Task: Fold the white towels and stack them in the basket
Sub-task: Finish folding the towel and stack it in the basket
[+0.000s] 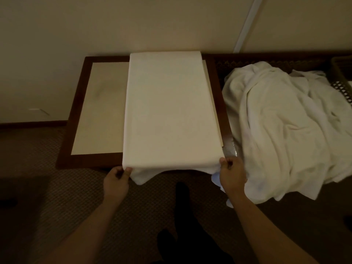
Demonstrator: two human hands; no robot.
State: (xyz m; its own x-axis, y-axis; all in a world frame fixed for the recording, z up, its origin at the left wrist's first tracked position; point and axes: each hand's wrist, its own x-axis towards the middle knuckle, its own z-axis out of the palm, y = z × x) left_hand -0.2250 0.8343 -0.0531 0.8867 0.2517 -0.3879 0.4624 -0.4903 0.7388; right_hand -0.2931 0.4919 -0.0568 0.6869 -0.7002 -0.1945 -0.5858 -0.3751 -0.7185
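Our fingers [128, 170] curl around the near corners of a white towel [171, 111]. We pinch the left corner with our left hand [116, 181], thumb on top and fingers tucked under the cloth. Our right hand [231, 173] pinches the right corner the same way, with the knuckles bent over the edge. Both hands hold the towel tight at its front fold.

From our hands, the towel runs away from us, long and flat, over a low table [80, 111] with a dark wood frame and a pale middle. Its far end reaches the wall [133, 25]. A bit of the towel hangs down below the front edge of the table, between our two hands. Some of the pale table top shows to the left of the towel.

Just to the right of the towel we see a big pile of white towels [285, 130], all crumpled and not folded. It spills over the front edge toward the floor.

Behind that pile, at the far right, we see part of a dark woven basket [341, 77]. We cannot tell what is inside it.

Below our arms is brown carpet [57, 197].
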